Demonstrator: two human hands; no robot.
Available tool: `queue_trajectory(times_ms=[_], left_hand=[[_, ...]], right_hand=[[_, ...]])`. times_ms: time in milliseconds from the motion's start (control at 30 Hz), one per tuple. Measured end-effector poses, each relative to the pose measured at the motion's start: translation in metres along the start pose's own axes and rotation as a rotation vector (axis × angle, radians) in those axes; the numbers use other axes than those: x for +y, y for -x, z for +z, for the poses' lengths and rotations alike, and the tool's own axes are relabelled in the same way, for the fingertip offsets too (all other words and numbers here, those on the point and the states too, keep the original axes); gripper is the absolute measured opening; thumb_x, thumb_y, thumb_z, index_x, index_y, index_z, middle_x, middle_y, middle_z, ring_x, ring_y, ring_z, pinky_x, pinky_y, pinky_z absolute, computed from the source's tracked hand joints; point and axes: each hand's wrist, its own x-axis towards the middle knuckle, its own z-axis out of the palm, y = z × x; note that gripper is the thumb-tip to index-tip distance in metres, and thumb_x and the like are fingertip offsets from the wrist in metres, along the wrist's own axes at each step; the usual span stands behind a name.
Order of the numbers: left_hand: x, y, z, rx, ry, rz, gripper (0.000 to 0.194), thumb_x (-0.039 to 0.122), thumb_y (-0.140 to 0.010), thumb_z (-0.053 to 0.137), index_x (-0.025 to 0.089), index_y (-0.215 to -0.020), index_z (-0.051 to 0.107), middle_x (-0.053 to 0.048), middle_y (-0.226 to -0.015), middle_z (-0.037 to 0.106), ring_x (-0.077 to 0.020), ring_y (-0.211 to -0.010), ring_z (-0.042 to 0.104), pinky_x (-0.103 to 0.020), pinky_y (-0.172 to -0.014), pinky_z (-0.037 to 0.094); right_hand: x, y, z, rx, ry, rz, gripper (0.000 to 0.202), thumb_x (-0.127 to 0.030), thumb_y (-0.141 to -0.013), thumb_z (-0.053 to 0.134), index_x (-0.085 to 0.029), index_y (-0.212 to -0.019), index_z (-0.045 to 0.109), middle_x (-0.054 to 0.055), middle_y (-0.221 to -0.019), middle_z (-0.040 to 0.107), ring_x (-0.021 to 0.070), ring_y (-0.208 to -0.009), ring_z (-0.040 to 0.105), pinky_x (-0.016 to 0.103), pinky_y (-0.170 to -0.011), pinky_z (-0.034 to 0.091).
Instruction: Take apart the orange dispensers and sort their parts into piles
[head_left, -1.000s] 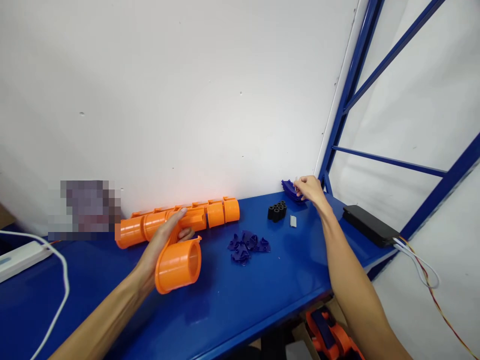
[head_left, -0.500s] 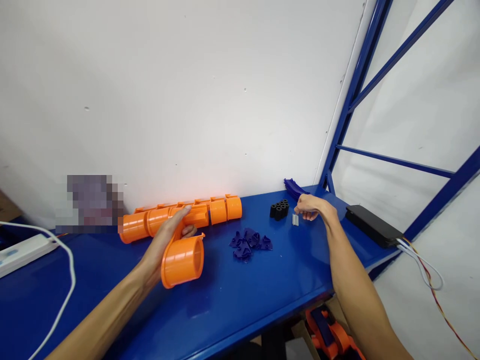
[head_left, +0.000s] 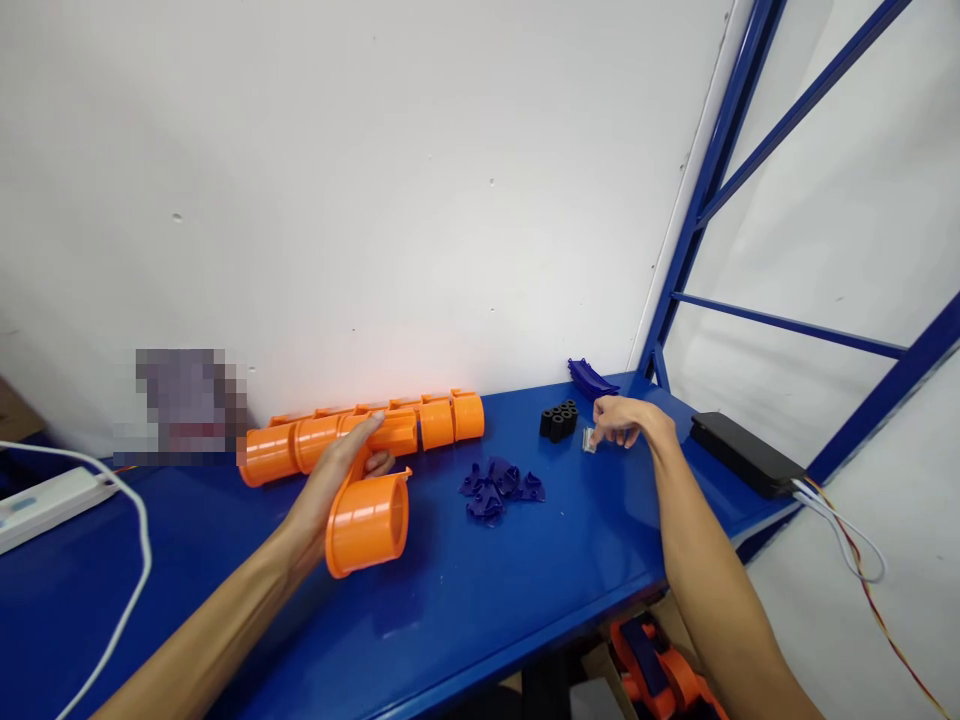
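Observation:
My left hand [head_left: 346, 470] is closed around an orange plastic part [head_left: 367, 525], gripping it between its round cup-like end and a flatter arm. At the back right of the table, my right hand [head_left: 621, 418] reaches down with its index finger touching a small bunch of silvery pieces [head_left: 589, 440]. Its other fingers are loosely bent and apart; the thumb is mostly hidden. Just left of that bunch stand several black tubes [head_left: 559, 420]. Dark blue plastic pieces [head_left: 499, 488] lie in a loose pile between the hands.
A row of orange cylindrical parts [head_left: 300, 445] lies along the wall. Curved blue pieces [head_left: 590, 377] rest in the back corner. A black box with cables [head_left: 746, 452] sits at the right edge, a white power strip [head_left: 49, 508] at left. Orange parts [head_left: 660, 670] fill a box below.
My right hand has lowered its index finger onto the silvery pieces, which now look slightly spread. My left hand and the orange part have hardly moved.

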Motion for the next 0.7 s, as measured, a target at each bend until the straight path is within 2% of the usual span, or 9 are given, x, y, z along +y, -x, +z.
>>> queue_trajectory(times_ms=[200,333,533,700], left_hand=[[-0.001,-0.001,-0.002,-0.011,-0.080,0.005,0.048,0.051,-0.071,0.079,0.023,-0.070,0.040,0.006,-0.055,0.038,-0.0111,-0.043,0.047,-0.024,-0.046,0.049],[-0.001,0.000,0.000,-0.025,-0.051,-0.008,0.050,0.051,-0.070,0.080,0.023,-0.068,0.038,0.007,-0.054,0.037,-0.0104,-0.043,0.045,-0.024,-0.047,0.050],[0.000,0.001,0.000,-0.063,-0.045,-0.019,0.051,0.050,-0.070,0.079,0.024,-0.065,0.036,0.007,-0.052,0.036,-0.0095,-0.040,0.041,-0.024,-0.044,0.048],[0.000,0.003,0.004,-0.066,-0.030,-0.026,0.051,0.055,-0.069,0.079,0.023,-0.066,0.039,0.007,-0.050,0.037,-0.0095,-0.038,0.040,-0.022,-0.038,0.039]], right_hand=[[-0.008,-0.011,0.011,-0.083,0.104,0.041,0.020,-0.016,-0.063,0.083,-0.011,-0.064,0.063,0.005,-0.056,0.059,0.0171,-0.055,0.060,0.030,-0.052,0.053],[-0.010,-0.017,0.014,-0.074,0.128,0.027,0.025,-0.022,-0.061,0.086,-0.011,-0.066,0.064,0.003,-0.057,0.059,0.0166,-0.056,0.060,0.030,-0.054,0.054],[-0.014,-0.013,0.015,-0.066,0.105,0.026,0.021,-0.022,-0.066,0.082,-0.011,-0.067,0.063,0.004,-0.056,0.059,0.0179,-0.058,0.061,0.030,-0.053,0.054],[-0.002,0.000,0.002,-0.017,0.049,0.016,0.017,-0.018,-0.072,0.075,-0.014,-0.079,0.060,0.003,-0.064,0.062,0.0150,-0.057,0.059,0.027,-0.051,0.052]])
